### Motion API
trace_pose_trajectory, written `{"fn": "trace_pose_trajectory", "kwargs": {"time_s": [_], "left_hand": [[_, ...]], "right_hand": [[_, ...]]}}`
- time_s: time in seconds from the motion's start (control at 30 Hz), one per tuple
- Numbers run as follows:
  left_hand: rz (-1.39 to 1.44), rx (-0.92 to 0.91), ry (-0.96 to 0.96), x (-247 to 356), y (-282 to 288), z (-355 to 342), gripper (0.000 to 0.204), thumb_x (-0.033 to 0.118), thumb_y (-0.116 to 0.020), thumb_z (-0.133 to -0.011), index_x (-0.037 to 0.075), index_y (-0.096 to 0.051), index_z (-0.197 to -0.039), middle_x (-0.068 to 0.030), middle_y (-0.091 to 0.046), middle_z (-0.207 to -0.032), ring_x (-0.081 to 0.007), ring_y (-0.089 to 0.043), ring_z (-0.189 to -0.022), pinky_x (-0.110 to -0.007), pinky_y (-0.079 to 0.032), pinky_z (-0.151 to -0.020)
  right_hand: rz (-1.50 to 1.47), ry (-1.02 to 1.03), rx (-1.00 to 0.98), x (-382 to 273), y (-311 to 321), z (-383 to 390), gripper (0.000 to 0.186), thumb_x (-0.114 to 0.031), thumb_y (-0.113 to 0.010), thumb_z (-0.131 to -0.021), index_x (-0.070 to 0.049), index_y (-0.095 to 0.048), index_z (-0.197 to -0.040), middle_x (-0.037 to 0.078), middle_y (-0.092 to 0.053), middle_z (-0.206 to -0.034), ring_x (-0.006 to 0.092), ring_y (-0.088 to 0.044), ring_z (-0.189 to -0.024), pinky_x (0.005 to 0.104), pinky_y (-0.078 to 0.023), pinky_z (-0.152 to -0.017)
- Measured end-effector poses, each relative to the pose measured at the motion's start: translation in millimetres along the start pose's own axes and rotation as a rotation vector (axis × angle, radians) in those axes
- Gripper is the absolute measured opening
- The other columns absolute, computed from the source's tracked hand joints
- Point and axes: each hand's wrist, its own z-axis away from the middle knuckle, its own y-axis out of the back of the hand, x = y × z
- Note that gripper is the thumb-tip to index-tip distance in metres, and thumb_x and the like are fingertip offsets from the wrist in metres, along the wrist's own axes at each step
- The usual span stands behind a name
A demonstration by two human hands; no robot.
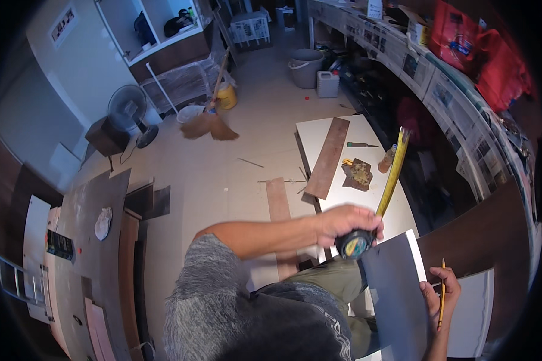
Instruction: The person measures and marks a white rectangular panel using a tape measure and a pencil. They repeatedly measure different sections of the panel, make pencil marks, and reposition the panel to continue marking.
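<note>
My left hand [343, 225] grips a black tape measure [355, 243], its yellow blade [391, 174] drawn out and angled up over a white board on the floor [316, 135]. My right hand [442, 292] holds a yellow pencil [443, 277] and rests its fingers at the edge of a dark grey panel [391, 295] with a pale edge, below the tape's case. On the white board lie a reddish-brown plank [328, 156], a stained brownish piece [358, 177], a green-handled tool [358, 145] and a small bottle [386, 159].
A long bench [433, 84] covered in newspaper runs along the right. A fan [127, 111], broom [211, 126], yellow bucket [226, 96] and grey bucket [306, 69] stand farther back. Loose boards [102, 186] lie at left, and another plank [278, 198] is on the floor.
</note>
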Motion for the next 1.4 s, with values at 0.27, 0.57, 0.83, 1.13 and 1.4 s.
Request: {"fn": "trace_pose_trajectory", "kwargs": {"time_s": [0.27, 0.57, 0.83, 1.13, 1.4], "left_hand": [[0.229, 0.161, 0.079, -91, -51, 10, 0.037, 0.038, -0.071, -0.11, 0.004, -0.069, -0.125, -0.0092, -0.075, -0.121, -0.0123, -0.073, -0.103, -0.028, -0.064, -0.089], [0.234, 0.042, 0.149, -97, -106, 17, 0.034, 0.033, -0.055, -0.118, 0.0, -0.063, -0.12, -0.0123, -0.073, -0.111, -0.0169, -0.075, -0.101, -0.03, -0.065, -0.087], [0.078, -0.035, 0.072, -117, -124, 15, 0.039, 0.035, -0.049, -0.12, -0.003, -0.059, -0.119, -0.0132, -0.069, -0.109, -0.019, -0.076, -0.102, -0.031, -0.066, -0.087], [0.021, -0.013, 0.067, -162, -152, -9, 0.042, 0.037, -0.049, -0.12, -0.004, -0.057, -0.12, -0.0154, -0.069, -0.109, -0.0221, -0.077, -0.104, -0.033, -0.067, -0.089], [-0.03, 0.051, -0.073, -173, -174, -20, 0.041, 0.039, -0.047, -0.12, 0.0, -0.059, -0.118, -0.007, -0.067, -0.106, -0.012, -0.07, -0.092, -0.025, -0.06, -0.082]], "right_hand": [[-0.103, -0.285, -0.097, -27, 3, -1, 0.027, -0.021, -0.085, -0.095, 0.001, -0.073, -0.107, 0.003, -0.068, -0.096, 0.012, -0.061, -0.089, 0.0276, -0.049, -0.081], [0.099, -0.257, -0.001, -41, -6, 7, 0.016, -0.007, -0.083, -0.094, 0.002, -0.077, -0.107, 0.008, -0.073, -0.095, 0.0156, -0.067, -0.089, 0.0314, -0.054, -0.082], [-0.2, -0.405, 0.151, -28, -12, 8, 0.034, -0.031, -0.081, -0.103, -0.003, -0.076, -0.121, 0.006, -0.075, -0.107, 0.0133, -0.069, -0.098, 0.028, -0.054, -0.087], [-0.318, -0.468, 0.308, -33, -13, 8, 0.083, -0.069, -0.037, -0.115, 0.003, -0.074, -0.135, 0.008, -0.072, -0.1, 0.0127, -0.065, -0.089, 0.0295, -0.055, -0.083], [-0.384, -0.395, 0.405, -32, -22, 14, 0.044, -0.044, -0.069, -0.109, -0.002, -0.073, -0.124, 0.008, -0.075, -0.1, 0.0112, -0.068, -0.087, 0.0279, -0.057, -0.081]]}}
